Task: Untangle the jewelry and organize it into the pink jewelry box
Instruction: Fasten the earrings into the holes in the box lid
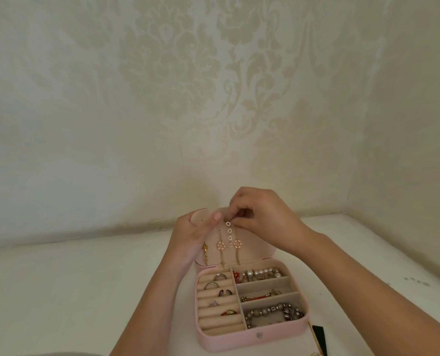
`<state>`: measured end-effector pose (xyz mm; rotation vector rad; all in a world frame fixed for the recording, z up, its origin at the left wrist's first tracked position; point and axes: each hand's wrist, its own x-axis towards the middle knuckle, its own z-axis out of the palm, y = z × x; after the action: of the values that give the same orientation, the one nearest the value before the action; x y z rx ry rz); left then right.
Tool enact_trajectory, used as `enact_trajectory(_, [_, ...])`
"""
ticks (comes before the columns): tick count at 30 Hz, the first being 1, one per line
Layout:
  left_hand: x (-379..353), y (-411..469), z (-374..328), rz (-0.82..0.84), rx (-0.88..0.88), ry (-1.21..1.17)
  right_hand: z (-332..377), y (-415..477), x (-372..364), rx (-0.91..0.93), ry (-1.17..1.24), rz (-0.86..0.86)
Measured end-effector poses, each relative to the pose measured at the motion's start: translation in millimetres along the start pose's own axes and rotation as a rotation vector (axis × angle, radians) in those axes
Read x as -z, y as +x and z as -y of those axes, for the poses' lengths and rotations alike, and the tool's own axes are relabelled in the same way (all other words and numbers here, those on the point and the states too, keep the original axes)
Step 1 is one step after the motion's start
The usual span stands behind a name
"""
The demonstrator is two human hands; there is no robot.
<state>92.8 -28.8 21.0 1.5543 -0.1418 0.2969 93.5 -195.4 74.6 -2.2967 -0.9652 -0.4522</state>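
Note:
The pink jewelry box (239, 340) lies open on the white table, its lid (260, 246) upright. My left hand (190, 236) grips the lid's left edge, thumb on its inner face. My right hand (262, 217) pinches the top of a dangling earring of small beaded rings (229, 233) against the lid. Two round-hoop earrings (221, 245) hang beside it, and a gold piece (205, 249) sits at the lid's left. Several rings (218, 291) sit in the left slots. Bead bracelets (261, 274) fill the right compartments.
A patterned cream wall rises close behind the table (72, 291). A black object (319, 337) with a gold edge lies right of the box at the bottom. A gold ring (316, 354) shows at the bottom edge.

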Motion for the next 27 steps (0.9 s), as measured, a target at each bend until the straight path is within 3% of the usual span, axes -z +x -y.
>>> enact_trajectory(9, [0, -5, 0, -0.098, -0.204, 0.118, -4, 0, -3, -0.076, -0.016, -0.052])
enact_trajectory(16, [-5, -9, -1, -0.083, -0.286, 0.153, -2, 1, -1, -0.018, -0.037, -0.088])
enact_trajectory(27, [-3, -13, -4, -0.018, -0.219, -0.003, 5, 1, 3, 0.091, -0.14, -0.035])
